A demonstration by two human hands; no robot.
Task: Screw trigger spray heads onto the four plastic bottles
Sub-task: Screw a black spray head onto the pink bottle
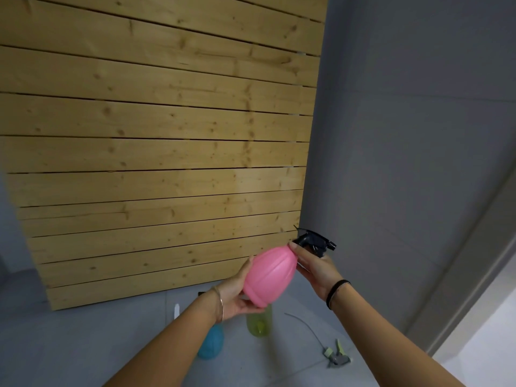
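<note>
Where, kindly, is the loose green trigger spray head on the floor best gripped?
Grip the green trigger spray head by its chunky body, coming from above: it lies flat on the grey floor, and its thin dip tube looks too flimsy.

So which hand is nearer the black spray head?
Right. The right hand grips the black spray head at its collar; the left hand holds the base of the pink bottle, at the far end.

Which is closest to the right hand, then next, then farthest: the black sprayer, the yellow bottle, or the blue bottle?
1. Black sprayer: in the right hand, atop the pink bottle.
2. Yellow bottle: on the floor, below and left.
3. Blue bottle: floor, farther left.
</note>
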